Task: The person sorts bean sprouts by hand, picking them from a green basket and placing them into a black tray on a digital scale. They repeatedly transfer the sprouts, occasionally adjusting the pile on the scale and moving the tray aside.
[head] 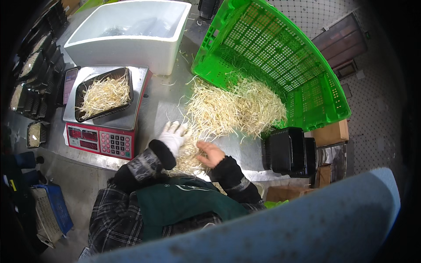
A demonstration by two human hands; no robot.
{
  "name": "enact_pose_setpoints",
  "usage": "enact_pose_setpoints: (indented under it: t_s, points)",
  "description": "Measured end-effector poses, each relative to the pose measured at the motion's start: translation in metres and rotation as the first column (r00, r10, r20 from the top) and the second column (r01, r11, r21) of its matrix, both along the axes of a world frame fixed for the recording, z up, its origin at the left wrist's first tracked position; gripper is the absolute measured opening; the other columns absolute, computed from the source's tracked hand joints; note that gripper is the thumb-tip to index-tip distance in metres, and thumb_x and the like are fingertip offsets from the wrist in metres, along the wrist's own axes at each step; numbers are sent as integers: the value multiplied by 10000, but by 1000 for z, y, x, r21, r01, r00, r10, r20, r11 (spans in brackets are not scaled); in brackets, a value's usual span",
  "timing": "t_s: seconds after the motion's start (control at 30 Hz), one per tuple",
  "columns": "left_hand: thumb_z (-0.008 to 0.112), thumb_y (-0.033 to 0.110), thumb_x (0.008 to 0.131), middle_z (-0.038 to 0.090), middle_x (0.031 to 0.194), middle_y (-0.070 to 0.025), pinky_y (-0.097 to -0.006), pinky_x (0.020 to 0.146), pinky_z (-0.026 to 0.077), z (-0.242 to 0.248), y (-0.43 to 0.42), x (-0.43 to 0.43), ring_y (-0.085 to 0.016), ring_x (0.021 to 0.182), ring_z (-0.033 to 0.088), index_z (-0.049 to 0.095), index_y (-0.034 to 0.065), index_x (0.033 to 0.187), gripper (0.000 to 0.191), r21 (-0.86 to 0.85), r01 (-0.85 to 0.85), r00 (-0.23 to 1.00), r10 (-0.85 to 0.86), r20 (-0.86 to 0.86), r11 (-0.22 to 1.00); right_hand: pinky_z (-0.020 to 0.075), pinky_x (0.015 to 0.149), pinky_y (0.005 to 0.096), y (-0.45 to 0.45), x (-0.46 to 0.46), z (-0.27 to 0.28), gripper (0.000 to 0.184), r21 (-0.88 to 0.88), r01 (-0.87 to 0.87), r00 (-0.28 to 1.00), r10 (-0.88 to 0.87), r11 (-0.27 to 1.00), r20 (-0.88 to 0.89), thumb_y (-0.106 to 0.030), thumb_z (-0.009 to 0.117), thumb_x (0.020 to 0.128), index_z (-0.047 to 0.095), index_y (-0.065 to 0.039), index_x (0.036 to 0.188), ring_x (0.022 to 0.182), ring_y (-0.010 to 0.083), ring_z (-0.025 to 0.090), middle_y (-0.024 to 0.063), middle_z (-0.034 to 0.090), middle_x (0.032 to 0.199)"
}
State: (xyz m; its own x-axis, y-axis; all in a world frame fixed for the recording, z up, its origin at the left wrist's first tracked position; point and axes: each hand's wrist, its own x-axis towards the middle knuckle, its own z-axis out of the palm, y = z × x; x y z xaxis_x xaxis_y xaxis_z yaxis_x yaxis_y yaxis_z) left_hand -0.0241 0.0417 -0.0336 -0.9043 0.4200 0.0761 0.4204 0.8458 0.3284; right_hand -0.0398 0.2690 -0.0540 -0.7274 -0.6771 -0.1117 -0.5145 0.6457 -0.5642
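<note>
My left hand (173, 136), in a white glove, rests with spread fingers against the left side of a small heap of bean sprouts (189, 159) near the table's front edge. Bare and slightly curled, my right hand (212, 154) touches that heap from the right, thumb apart from the fingers. Just beyond lies a larger pile of bean sprouts (217, 107), running into a green perforated plastic crate (263, 42) tipped on its side. To the left, a black plastic tray (104, 115) filled with sprouts sits askew on a digital scale (138, 70) with a red body.
A white foam box (115, 52) stands behind the scale. Stacked black trays (286, 151) are at the table's right edge. Several filled trays (33, 65) line the far left, near a phone-like device (69, 82). Stray sprouts litter the metal table (161, 98). A blue brim (263, 223) covers the lower right.
</note>
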Motion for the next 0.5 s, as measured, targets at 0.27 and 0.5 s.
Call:
enact_pose_setpoints:
  t_s: [0.27, 0.5]
  points:
    - [594, 316, 743, 442, 1243, -164, -478, 993, 250, -5, -22, 26, -352, 1171, 377, 501, 100, 1195, 509, 101, -120, 987, 107, 124, 988, 354, 927, 396, -32, -75, 13, 468, -124, 249, 885, -277, 961, -373, -262, 660, 727, 528, -42, 1119, 1069, 327, 433, 181, 463, 1203]
    - [539, 358, 788, 421, 1261, -180, -465, 1034, 204, 8, -47, 46, -350, 1196, 359, 499, 81, 1192, 491, 148, -191, 954, 148, 262, 970, 359, 942, 411, -47, -16, 21, 507, 147, 19, 1000, -15, 989, -23, -318, 646, 718, 513, -121, 1166, 1126, 326, 399, 147, 409, 1271]
